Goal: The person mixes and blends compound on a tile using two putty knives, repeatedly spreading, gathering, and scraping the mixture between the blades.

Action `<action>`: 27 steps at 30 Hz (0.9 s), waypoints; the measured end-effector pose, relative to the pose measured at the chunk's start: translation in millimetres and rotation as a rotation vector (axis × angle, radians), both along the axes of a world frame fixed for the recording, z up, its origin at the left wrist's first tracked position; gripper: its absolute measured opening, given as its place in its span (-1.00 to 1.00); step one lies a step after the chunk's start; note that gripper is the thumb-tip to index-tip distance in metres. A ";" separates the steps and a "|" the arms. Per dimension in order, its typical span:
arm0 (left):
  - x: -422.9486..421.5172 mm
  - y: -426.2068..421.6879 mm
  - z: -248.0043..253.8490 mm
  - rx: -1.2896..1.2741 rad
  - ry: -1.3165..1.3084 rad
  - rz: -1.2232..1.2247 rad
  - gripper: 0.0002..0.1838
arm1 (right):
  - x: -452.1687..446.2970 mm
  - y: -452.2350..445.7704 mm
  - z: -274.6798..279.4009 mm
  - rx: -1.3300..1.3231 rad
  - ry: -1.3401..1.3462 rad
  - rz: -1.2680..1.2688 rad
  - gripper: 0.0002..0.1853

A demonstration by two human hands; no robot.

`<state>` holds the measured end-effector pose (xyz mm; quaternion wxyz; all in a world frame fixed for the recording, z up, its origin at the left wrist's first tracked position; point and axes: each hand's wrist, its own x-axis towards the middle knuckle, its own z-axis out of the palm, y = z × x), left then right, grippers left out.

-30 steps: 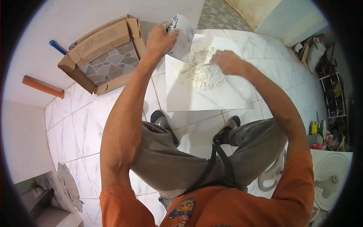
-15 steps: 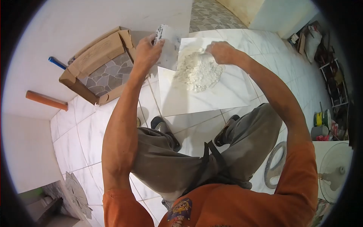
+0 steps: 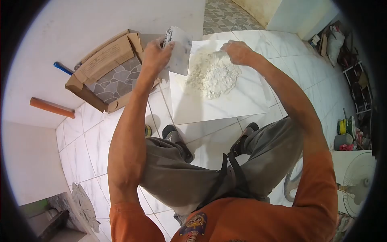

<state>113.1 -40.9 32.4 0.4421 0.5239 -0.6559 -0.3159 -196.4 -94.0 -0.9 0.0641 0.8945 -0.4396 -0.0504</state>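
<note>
My left hand (image 3: 158, 55) is closed on the edge of a flat, pale trowel-like plate (image 3: 179, 52), which hangs over the left edge of a white marbled tile board. On that board (image 3: 225, 107) lies a heap of whitish, lumpy paste or powder (image 3: 217, 78). At the heap's upper right, my right hand (image 3: 238, 52) is closed, with a small tool partly visible at its fingers touching the heap; the tool's shape is mostly hidden.
An open cardboard box (image 3: 107, 50) holding stone-patterned tile stands by the wall at left. Nearby are an orange tube (image 3: 52, 107) and a blue handle (image 3: 63, 68). Cans (image 3: 347, 126), a fan (image 3: 358, 183) and a sack (image 3: 334, 45) are at right.
The view has shifted, so the board and heap appear further left than at first. My right hand has moved to the heap's upper right edge. My left hand still holds the plate.
</note>
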 end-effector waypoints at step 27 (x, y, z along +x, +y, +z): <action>-17.2 -14.1 -17.0 -0.034 -0.106 0.064 -0.49 | 1.7 85.6 1.3 -0.032 -0.017 0.049 -0.68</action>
